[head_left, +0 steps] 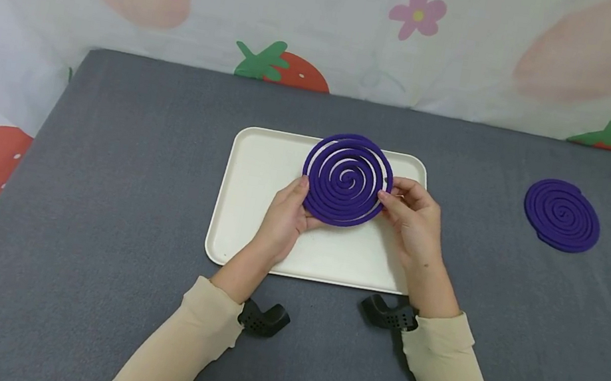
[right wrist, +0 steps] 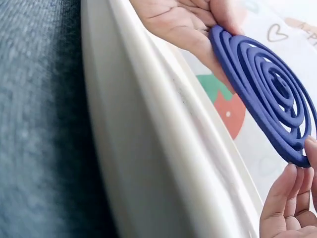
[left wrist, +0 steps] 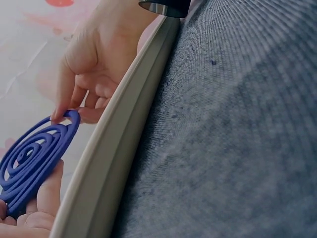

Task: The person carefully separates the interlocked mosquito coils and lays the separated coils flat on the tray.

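A purple mosquito coil (head_left: 348,181), a round spiral with gaps between its turns, is held above a white tray (head_left: 246,234). My left hand (head_left: 283,217) grips its lower left rim, thumb on top and fingers beneath. At the right rim, my right hand (head_left: 416,226) pinches the coil between thumb and fingers. In the left wrist view the coil (left wrist: 25,153) is tilted, clear of the tray's wall (left wrist: 106,148). The right wrist view shows both hands on opposite ends of the coil (right wrist: 262,99).
A second purple coil (head_left: 562,215), more tightly wound, lies flat on the grey tablecloth (head_left: 100,183) at the right. Behind the table hangs a white curtain (head_left: 341,14) with strawberry and flower prints. Black wrist cameras (head_left: 263,320) sit at both cuffs.
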{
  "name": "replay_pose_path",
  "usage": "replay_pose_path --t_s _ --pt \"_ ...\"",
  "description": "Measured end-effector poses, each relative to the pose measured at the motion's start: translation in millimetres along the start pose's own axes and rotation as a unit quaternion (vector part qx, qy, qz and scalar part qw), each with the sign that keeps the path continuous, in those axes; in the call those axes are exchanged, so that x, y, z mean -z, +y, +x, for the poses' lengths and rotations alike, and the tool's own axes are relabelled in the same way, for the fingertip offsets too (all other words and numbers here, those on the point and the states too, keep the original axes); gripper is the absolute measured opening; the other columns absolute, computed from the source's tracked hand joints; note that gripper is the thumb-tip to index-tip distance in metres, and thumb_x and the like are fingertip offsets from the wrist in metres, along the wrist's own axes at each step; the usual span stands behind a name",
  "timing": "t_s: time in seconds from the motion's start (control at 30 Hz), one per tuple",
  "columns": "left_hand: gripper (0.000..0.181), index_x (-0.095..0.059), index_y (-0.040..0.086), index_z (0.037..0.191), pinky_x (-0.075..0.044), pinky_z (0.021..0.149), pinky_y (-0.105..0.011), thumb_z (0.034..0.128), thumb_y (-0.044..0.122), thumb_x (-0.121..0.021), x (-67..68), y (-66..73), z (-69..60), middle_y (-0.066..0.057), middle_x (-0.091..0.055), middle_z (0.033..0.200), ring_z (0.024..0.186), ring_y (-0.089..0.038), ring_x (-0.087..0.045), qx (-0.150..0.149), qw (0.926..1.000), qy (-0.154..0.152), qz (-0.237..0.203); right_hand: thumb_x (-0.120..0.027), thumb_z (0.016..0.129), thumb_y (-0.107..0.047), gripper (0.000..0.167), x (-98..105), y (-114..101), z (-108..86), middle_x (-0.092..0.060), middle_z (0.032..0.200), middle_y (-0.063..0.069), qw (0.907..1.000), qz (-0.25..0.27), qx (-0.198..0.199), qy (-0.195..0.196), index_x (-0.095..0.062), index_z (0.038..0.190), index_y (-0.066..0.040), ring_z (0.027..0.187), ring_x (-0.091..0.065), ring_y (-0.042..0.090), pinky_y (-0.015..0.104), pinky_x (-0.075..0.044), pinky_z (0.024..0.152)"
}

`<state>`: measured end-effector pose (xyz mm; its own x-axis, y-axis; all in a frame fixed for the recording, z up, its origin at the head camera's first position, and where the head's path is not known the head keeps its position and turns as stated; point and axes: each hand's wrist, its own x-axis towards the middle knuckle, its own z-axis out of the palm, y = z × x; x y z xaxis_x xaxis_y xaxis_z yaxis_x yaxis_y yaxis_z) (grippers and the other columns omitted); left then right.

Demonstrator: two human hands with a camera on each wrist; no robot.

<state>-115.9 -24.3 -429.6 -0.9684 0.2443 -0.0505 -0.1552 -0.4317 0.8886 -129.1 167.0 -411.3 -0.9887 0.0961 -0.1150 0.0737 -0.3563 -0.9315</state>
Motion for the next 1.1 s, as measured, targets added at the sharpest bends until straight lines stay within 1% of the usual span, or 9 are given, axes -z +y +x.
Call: replay_pose_path --t_s 0.1,0.2,0.37,0.47,0.6,0.73,0.87,1.03,1.1 --pt "0.047 -0.038 -0.006 0.137 -0.049 0.091 -0.041 0.1059 0.025 -0.021 0.5 -0.6 -0.1 -0.032 -0.053 0.124 0.108 -0.028 -0.061 -0.002 1.0 0.003 0.009 -0.055 0.086 0.015 0.03 1.1 -0.2 0.2 -0.059 0.075 0.0 0.9998 0.0 -0.013 -0.015 -0.067 0.081 -0.012 0.068 -0.055 0.01 0.02 -0.05 0.06" --pt "0.047 -0.038 -0.006 0.137 -0.049 0.091 -0.042 0.1059 0.025 -0.021 0.8 -0.4 -0.7 -0.032 -0.052 0.124 0.108 -0.029 -0.061 -0.006 0.9999 0.005 0.009 -0.054 0.088 0.013 0.028 2.1 -0.5 0.8 -0.062 0.076 0.0 0.9992 0.002 -0.024 -0.031 -0.067 0.081 -0.011 0.068 -0.057 0.009 0.019 -0.049 0.061" --pt "0.047 -0.037 -0.006 0.137 -0.049 0.091 -0.042 0.1058 0.025 -0.021 0.8 0.5 -1.5 -0.033 -0.052 0.124 0.106 -0.026 -0.062 -0.009 0.9999 0.007 0.004 -0.052 0.089 0.013 0.03 2.8 -1.6 1.5 -0.065 0.078 0.0 0.9983 0.011 -0.037 -0.044 -0.069 0.08 -0.01 0.07 -0.059 0.009 0.019 -0.05 0.064" --pt "0.047 -0.037 -0.006 0.137 -0.049 0.092 -0.042 0.1059 0.025 -0.021 0.6 1.1 -1.8 -0.033 -0.051 0.125 0.106 -0.025 -0.062 -0.008 0.9999 0.009 -0.002 -0.051 0.09 0.013 0.032 2.1 -2.1 1.1 -0.066 0.077 0.0 0.9978 0.005 -0.046 -0.049 -0.07 0.079 -0.011 0.07 -0.061 0.01 0.019 -0.052 0.067" --pt "0.046 -0.035 -0.006 0.139 -0.048 0.092 -0.043 0.1059 0.023 -0.02 0.4 2.0 -1.8 -0.034 -0.049 0.127 0.106 -0.024 -0.062 -0.009 0.9997 0.012 -0.02 -0.052 0.09 0.011 0.031 1.2 -1.9 0.3 -0.067 0.076 0.002 0.9962 -0.009 -0.052 -0.07 -0.071 0.079 -0.011 0.069 -0.062 0.012 0.022 -0.053 0.067" --pt "0.046 -0.034 -0.006 0.139 -0.048 0.093 -0.042 0.1059 0.022 -0.02 -0.1 2.7 -1.9 -0.035 -0.048 0.127 0.102 -0.019 -0.063 -0.009 0.9995 0.013 -0.029 -0.051 0.09 0.01 0.03 1.1 -1.3 -0.3 -0.066 0.077 0.003 0.9949 -0.008 -0.052 -0.086 -0.069 0.079 -0.01 0.069 -0.063 0.013 0.024 -0.055 0.066" --pt "0.046 -0.033 -0.006 0.14 -0.048 0.093 -0.042 0.1058 0.022 -0.02 -0.8 2.9 -1.7 -0.035 -0.047 0.128 0.101 -0.017 -0.062 -0.014 0.9995 0.003 -0.027 -0.05 0.092 0.009 0.03 1.7 -1.7 -0.1 -0.066 0.077 0.003 0.995 -0.006 -0.048 -0.087 -0.069 0.078 -0.01 0.07 -0.063 0.013 0.024 -0.055 0.067" --pt "0.046 -0.031 -0.005 0.142 -0.046 0.095 -0.043 0.1058 0.023 -0.02 -1.2 2.1 -0.8 -0.034 -0.046 0.13 0.11 -0.025 -0.059 -0.018 0.9996 -0.005 -0.023 -0.05 0.093 0.008 0.029 4.0 -2.6 0.1 -0.067 0.077 0.004 0.9949 -0.003 -0.053 -0.085 -0.069 0.078 -0.009 0.068 -0.065 0.013 0.024 -0.055 0.067" --pt "0.046 -0.031 -0.003 0.142 -0.045 0.096 -0.044 0.1057 0.024 -0.02 -1.2 1.9 -0.7 -0.032 -0.047 0.129 0.11 -0.025 -0.059 -0.015 0.9996 -0.004 -0.023 -0.049 0.093 0.007 0.029 4.8 -3.1 -0.1 -0.068 0.076 0.004 0.9944 0.005 -0.06 -0.087 -0.069 0.078 -0.008 0.068 -0.065 0.014 0.025 -0.056 0.066"
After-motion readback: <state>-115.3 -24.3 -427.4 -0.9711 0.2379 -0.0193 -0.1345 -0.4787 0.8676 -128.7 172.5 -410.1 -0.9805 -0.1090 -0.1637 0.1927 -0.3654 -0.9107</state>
